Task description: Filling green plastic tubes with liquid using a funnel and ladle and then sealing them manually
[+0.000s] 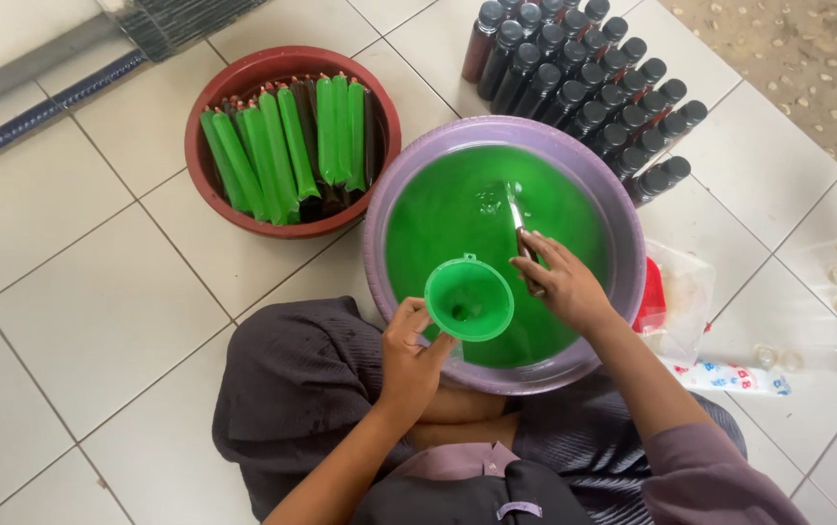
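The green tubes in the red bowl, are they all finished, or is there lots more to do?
Done: filled green tubes stand in the red bowl. In hand: the left hand holds a green funnel; the right hand dips a ladle in the purple basin. Left: lots of green liquid.

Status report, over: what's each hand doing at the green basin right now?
Left hand holds green plastic funnel. Right hand grips metal ladle in purple basin of green liquid. Nothing between them.
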